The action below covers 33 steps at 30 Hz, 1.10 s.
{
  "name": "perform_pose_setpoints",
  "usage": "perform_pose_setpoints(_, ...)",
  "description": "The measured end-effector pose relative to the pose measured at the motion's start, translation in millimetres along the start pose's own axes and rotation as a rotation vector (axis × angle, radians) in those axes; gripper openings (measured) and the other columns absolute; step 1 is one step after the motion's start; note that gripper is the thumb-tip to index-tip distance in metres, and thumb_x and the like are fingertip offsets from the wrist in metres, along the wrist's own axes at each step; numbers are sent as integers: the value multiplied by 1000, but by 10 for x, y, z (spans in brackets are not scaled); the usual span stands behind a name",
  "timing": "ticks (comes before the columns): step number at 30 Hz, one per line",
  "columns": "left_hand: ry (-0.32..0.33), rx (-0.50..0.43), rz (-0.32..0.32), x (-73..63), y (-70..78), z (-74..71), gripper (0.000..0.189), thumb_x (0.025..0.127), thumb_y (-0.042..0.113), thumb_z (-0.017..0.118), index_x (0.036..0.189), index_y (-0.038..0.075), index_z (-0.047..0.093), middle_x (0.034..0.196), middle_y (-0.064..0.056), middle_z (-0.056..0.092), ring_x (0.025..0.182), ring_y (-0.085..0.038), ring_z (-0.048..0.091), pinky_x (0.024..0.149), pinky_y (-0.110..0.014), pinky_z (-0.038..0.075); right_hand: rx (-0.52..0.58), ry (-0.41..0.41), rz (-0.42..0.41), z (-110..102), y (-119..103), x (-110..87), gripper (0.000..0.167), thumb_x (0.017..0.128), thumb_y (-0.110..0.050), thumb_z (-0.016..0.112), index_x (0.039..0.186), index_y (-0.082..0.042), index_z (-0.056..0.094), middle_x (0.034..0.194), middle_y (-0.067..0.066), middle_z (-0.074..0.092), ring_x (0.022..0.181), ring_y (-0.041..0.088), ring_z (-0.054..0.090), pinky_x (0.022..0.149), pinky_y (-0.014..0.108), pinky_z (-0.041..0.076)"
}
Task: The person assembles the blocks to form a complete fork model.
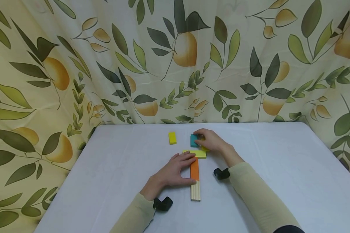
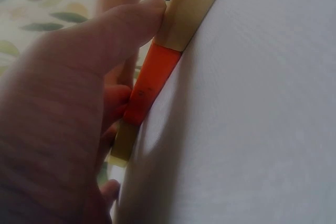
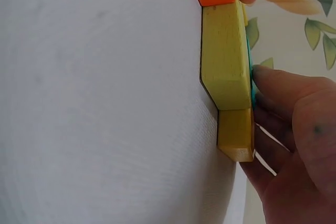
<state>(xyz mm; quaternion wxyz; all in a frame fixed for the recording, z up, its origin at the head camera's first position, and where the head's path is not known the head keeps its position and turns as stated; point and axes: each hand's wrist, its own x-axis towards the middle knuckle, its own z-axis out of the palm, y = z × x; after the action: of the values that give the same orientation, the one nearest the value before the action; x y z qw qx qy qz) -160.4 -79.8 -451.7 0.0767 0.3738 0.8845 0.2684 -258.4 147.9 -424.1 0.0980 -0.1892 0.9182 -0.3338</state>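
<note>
Head view shows a person's two bare hands at work over a row of small blocks on a table covered in white cloth. The left hand lies open, fingers spread, reaching in from the left of a bright orange rectangular block, its thumb at the joint with a grooved, natural-wood block at the row's near end and its fingers toward the far end. Crosswise beyond the orange block sits a pale yellow rectangular block, seen meeting it end to side in the right wrist view. Farther off, the right hand arches over a deep yellow block that it partly hides, thumb and index finger at a flat teal rectangular block on the left; whether they pinch it or merely touch cannot be told. Well to the left of the teal piece, a bright yellow rectangular block lies alone on the far part of the cloth. Beige sleeves cover both forearms, and a small black device juts out by the left wrist, with its match by the right. Behind the table hangs a cream curtain printed with orange fruit and green leaves
</note>
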Motion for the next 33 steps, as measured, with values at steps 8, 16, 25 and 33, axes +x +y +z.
perform_pose_setpoints(8, -4, -6, -2, -2, 2, 5, 79, 87, 54, 74, 152, 16, 48, 160, 5, 36, 151, -13, 19, 122, -45, 14, -14, -4, -5, 18, -8, -21, 46, 98, -19, 68, 138, -1, 59, 141, 19, 55, 130, 38, 49, 113, 55, 33)
perform_pose_setpoints(16, -13, -8, -10, -9, 11, 7, 80, 87, 55, 73, 153, 17, 47, 161, 6, 34, 151, -13, 18, 122, -44, 14, -15, -29, -25, 30, -1, -55, 46, 97, -20, 69, 139, -3, 59, 143, 18, 54, 132, 37, 46, 114, 56, 32)
perform_pose_setpoints(25, -15, 2, -9, -4, 12, -1, 80, 87, 56, 72, 153, 17, 47, 161, 6, 34, 151, -13, 18, 122, -45, 14, -18, -47, -28, 18, -15, -74, 46, 97, -21, 70, 138, -5, 60, 143, 18, 53, 131, 37, 47, 113, 57, 32)
perform_pose_setpoints(33, -13, 7, -14, 5, 1, 0, 81, 87, 58, 71, 154, 18, 46, 161, 7, 34, 151, -12, 19, 122, -45, 13, -15, -52, -35, 15, -18, -79, 46, 96, -23, 71, 138, -6, 61, 142, 17, 55, 129, 36, 48, 113, 56, 34)
